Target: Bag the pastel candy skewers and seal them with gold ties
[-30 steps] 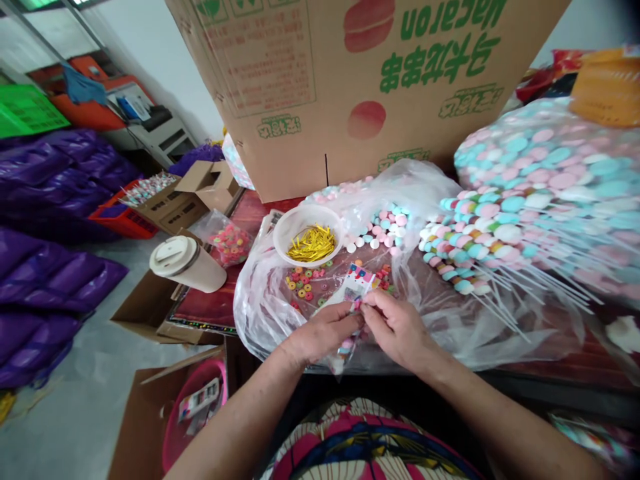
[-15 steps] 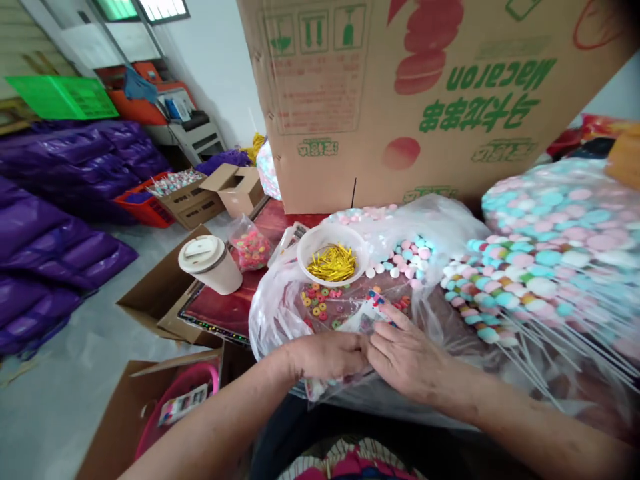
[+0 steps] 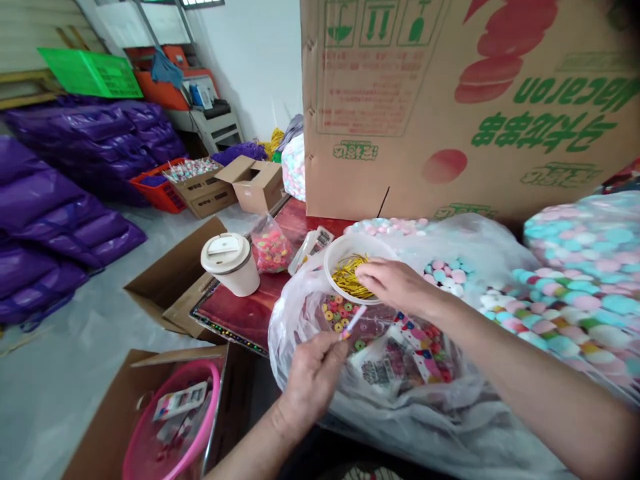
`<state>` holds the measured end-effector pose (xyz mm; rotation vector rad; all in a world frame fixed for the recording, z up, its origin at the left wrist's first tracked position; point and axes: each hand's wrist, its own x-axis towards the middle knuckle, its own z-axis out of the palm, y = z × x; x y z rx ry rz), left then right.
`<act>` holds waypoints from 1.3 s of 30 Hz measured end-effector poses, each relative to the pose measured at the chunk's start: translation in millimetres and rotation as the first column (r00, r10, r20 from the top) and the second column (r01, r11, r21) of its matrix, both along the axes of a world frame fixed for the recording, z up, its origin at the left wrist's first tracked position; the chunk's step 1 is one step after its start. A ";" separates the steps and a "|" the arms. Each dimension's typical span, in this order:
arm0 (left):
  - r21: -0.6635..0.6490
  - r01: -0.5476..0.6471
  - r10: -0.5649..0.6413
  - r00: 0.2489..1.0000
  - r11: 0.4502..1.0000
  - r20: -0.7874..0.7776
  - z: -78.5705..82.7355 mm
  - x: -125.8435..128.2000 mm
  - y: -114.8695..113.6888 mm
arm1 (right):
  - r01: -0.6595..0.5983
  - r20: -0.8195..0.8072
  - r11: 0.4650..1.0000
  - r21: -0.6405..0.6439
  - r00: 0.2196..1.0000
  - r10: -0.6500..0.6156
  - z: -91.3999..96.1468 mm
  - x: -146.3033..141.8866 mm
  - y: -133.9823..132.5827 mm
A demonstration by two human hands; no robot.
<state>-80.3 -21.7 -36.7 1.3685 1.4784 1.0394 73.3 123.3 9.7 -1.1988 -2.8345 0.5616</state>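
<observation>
My left hand is closed around the neck of a small clear candy packet, whose printed top lies to the right of the hand. My right hand reaches into a white bowl and pinches at the gold twist ties inside it. Loose coloured ring candies lie on the clear plastic sheet between both hands.
A big Macaron carton stands behind the bowl. Bagged pastel candy skewers fill the right. A lidded cup and a small candy bag sit left of the bowl. On the floor are a pink basket, boxes and purple bags.
My right hand left the packet and moved up into the bowl of twist ties. My left hand keeps the packet alone. The view has turned to the left.
</observation>
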 end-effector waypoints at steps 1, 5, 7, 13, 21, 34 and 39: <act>-0.175 -0.095 0.126 0.976 0.980 0.176 -2.6 -1.4 2.1 | -0.013 0.068 0.997 0.081 0.998 0.008 -3.0 -11.6 17.3; -0.509 -0.126 0.428 0.727 0.852 0.536 -4.9 -9.6 7.8 | -0.046 0.226 0.990 0.134 0.974 0.014 -17.7 -35.7 51.9; -0.504 -0.139 0.447 0.694 0.853 0.565 -3.2 -13.1 9.5 | -0.017 0.279 0.987 0.160 0.960 -0.029 -17.3 -29.9 53.1; -0.420 -0.078 0.323 0.769 0.904 0.552 3.0 1.5 24.1 | 0.115 0.344 0.977 0.182 0.923 -0.173 1.5 -10.5 43.7; -0.458 -0.189 0.431 0.744 0.869 0.511 7.0 3.3 17.2 | 0.187 0.393 0.982 -0.011 0.904 -0.167 -21.2 -35.8 42.7; -0.419 -0.120 0.391 0.647 0.900 0.655 7.4 10.7 30.3 | 0.198 0.134 0.980 0.018 0.971 -0.199 6.4 -7.7 47.7; -0.369 -0.169 0.388 0.631 0.914 0.672 8.9 3.0 33.2 | 0.267 0.032 0.961 -0.066 0.964 -0.266 -4.1 -1.8 49.9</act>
